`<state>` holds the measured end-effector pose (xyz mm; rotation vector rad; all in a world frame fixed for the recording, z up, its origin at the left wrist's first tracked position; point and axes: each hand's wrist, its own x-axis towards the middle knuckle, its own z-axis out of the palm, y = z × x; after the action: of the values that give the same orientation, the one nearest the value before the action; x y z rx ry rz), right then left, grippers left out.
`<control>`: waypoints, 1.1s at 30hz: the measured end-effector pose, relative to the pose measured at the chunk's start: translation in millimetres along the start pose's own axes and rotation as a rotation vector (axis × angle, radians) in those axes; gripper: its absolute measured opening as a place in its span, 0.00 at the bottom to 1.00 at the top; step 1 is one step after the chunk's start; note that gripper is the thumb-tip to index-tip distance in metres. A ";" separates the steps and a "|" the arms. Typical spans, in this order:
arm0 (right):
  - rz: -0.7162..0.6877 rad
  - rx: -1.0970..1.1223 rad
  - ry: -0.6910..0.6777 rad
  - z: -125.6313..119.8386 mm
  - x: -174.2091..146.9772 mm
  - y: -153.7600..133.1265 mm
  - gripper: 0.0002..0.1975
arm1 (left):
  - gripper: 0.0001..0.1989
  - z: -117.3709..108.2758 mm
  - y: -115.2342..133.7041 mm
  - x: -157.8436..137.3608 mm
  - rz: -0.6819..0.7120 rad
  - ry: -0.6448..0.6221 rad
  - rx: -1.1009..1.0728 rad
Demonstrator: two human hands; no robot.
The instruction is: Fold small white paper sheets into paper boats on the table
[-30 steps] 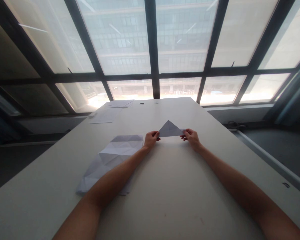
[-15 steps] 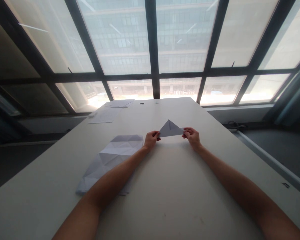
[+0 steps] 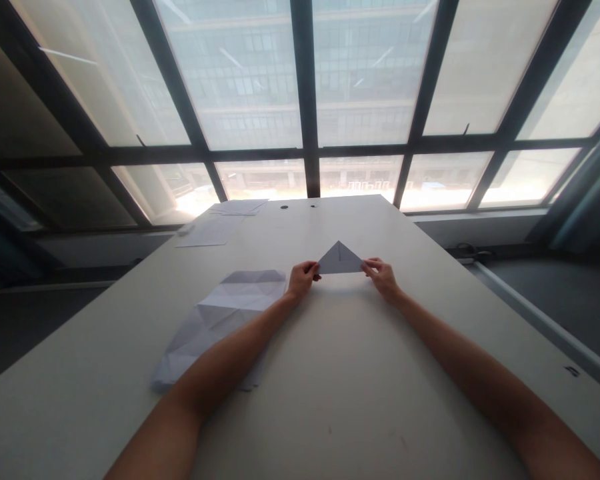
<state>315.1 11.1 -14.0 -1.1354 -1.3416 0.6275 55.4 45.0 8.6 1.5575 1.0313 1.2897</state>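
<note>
A folded white paper triangle (image 3: pixel 339 260) is held up above the table, point upward, with a short vertical crease line near its middle. My left hand (image 3: pixel 304 277) pinches its left corner between thumb and fingers. At the opposite corner, my right hand (image 3: pixel 381 276) grips the paper the same way. Beneath and beside my left forearm lies a creased sheet of paper (image 3: pixel 230 303), marked with many fold lines; the forearm hides part of it.
The long white table (image 3: pixel 360 400) reaches to the window wall. Flat paper sheets (image 3: pixel 207 232) lie at its far left. A round dark hole (image 3: pixel 284 207) shows near the far edge. Dark cables (image 3: pixel 473 251) lie beyond the right side.
My right hand has shifted slightly left, and the paper's right corner now looks neatly pointed, with the strip that stuck out there gone from view. My left hand stays put.
</note>
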 end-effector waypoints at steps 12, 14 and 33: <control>0.066 0.042 0.026 3.1 -0.7 2.4 0.19 | 0.21 0.5 0.2 0.0 -0.046 -0.020 -0.042; 0.069 0.035 0.032 3.1 -0.7 0.4 0.19 | 0.22 1.0 -2.1 1.1 -0.069 -0.019 -0.075; 0.065 -0.503 -0.008 0.8 0.3 9.9 0.11 | 0.13 1.2 -4.5 -4.2 0.098 -0.103 0.624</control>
<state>316.9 15.2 -22.9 -1.5835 -1.5201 0.3444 55.7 42.3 3.0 2.1338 1.3859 0.9793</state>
